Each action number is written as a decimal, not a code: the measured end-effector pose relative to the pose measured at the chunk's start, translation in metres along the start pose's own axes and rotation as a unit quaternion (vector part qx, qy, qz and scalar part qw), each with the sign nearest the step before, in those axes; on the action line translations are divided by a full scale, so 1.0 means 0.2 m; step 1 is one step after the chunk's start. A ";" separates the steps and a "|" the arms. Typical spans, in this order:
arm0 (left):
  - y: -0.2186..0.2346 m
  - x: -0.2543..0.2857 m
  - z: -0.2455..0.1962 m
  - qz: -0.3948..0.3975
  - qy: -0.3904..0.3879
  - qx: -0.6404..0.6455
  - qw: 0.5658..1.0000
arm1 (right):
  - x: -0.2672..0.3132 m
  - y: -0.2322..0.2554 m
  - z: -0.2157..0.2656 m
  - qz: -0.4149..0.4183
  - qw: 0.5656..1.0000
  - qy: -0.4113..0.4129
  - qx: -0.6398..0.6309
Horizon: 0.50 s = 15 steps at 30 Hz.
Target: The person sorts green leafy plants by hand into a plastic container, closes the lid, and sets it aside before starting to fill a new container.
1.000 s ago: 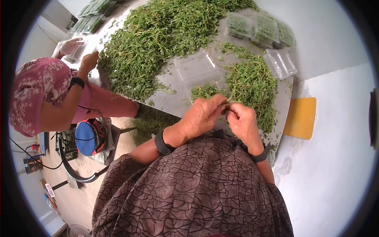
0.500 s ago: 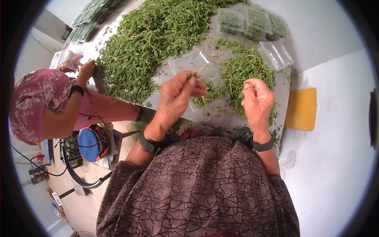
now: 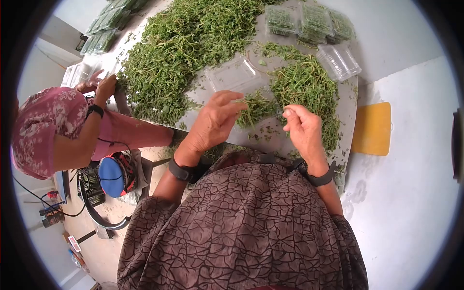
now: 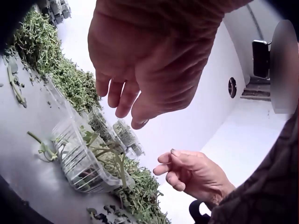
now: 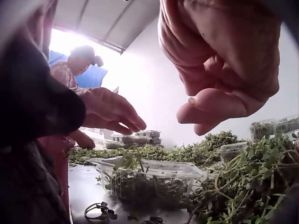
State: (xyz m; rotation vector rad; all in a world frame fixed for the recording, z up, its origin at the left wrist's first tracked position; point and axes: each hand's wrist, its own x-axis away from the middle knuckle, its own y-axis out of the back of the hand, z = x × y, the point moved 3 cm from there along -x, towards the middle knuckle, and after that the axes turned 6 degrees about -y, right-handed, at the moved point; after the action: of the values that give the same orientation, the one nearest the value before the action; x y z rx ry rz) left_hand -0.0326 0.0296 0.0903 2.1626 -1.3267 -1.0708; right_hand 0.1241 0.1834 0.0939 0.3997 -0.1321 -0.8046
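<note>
Above a clear plastic container, the left hand (image 3: 210, 121) has its fingers loosely extended and holds nothing, as the left wrist view also shows of this hand (image 4: 149, 60). Green sprigs (image 3: 256, 110) lie in the container's near half, with its flat lid (image 3: 234, 75) folded out behind. A few stems stand above the container's rim in the left wrist view. The right hand (image 3: 307, 137) is right of the container, in front of a small heap of greens (image 3: 304, 84). Its thumb and forefinger pinch a small pale stem end (image 5: 191, 100) in the right wrist view.
A large pile of greens (image 3: 186, 43) covers the table's middle. Filled containers (image 3: 316, 24) stand at the back right, near an empty one (image 3: 338, 62). Another person (image 3: 58, 128) works at the left. A yellow board (image 3: 371, 129) is beside the table's right edge.
The hands have parted from each other. The left hand has let go of the sprig it held over the container and its fingers have opened; the right hand has shifted slightly left and down.
</note>
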 end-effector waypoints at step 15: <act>-0.14 -0.10 0.00 0.066 -0.120 -0.042 0.990 | 0.04 -0.04 -0.04 0.068 0.995 0.057 0.038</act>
State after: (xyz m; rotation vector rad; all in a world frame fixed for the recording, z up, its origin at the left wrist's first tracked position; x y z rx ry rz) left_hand -0.0215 0.0598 0.0792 1.9035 -1.4757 -1.3397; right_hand 0.1266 0.1764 0.0829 0.5029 -0.0823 -0.6420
